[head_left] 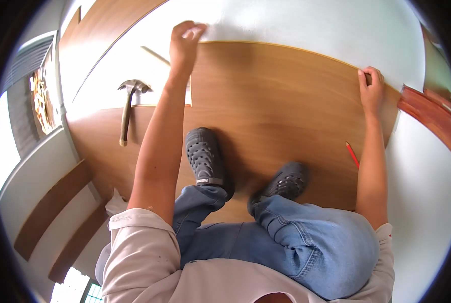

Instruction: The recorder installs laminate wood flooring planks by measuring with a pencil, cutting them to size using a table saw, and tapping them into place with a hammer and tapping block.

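A large brown wood-grain board (281,101) lies under my feet, its far edge running against a pale white surface. My left hand (184,46) is raised near the board's far left corner, thumb and fingers pinched together. Whatever they hold, if anything, is too small to make out. At the far right, my right hand (372,86) has its fingers curled and closed at the far edge of the board. A claw hammer (127,113) lies left of my left forearm, its head on a white area. Near my right forearm rests a red pencil (352,153).
My dark perforated clogs (203,156) stand on the board. Reddish-brown wooden pieces (430,113) lie beyond the right end. Brown slats (51,207) and a pale wall are at left. A thin strip (154,54) lies near my left wrist.
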{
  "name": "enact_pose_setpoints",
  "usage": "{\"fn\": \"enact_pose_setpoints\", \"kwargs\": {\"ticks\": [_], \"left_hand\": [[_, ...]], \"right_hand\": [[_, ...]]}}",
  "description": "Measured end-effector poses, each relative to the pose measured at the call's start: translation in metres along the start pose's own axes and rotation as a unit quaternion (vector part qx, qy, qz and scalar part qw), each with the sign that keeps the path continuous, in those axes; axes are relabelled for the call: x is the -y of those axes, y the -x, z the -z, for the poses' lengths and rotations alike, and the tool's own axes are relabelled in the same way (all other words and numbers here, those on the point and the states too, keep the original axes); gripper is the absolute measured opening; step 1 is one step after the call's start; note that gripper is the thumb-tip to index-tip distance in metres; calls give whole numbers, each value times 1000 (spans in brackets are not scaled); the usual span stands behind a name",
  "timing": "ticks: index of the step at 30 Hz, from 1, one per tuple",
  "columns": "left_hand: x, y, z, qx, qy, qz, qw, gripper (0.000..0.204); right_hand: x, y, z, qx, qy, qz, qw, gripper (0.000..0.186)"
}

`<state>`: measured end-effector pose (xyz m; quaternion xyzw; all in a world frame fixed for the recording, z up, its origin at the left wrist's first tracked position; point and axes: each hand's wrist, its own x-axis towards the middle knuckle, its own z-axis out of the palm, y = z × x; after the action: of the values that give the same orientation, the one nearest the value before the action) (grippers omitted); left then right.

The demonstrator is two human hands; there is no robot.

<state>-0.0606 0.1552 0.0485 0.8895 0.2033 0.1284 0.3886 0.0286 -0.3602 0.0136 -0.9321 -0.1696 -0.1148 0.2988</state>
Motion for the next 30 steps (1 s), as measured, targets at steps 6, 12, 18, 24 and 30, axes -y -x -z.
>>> {"fn": "enact_pose_setpoints", "kwargs": {"ticks": [6, 12, 18, 24, 30], "left_hand": [[22, -12, 70, -19, -326, 154, 933, 66], [38, 26, 68, 57, -374, 368, 849, 119], [48, 27, 69, 34, -308, 330, 891, 110], [47, 29, 68, -55, -256, 424, 867, 117], [56, 49, 74, -13, -245, 287, 926, 101]], "right_hand": [[2, 2, -3, 19, 39, -21, 999, 16], [3, 3, -5, 9, 48, -8, 999, 12], [3, 4, -4, 4, 60, -6, 998, 11], [3, 5, -5, -13, 70, -3, 997, 8], [1, 5, -6, -15, 61, -17, 998, 8]]}}
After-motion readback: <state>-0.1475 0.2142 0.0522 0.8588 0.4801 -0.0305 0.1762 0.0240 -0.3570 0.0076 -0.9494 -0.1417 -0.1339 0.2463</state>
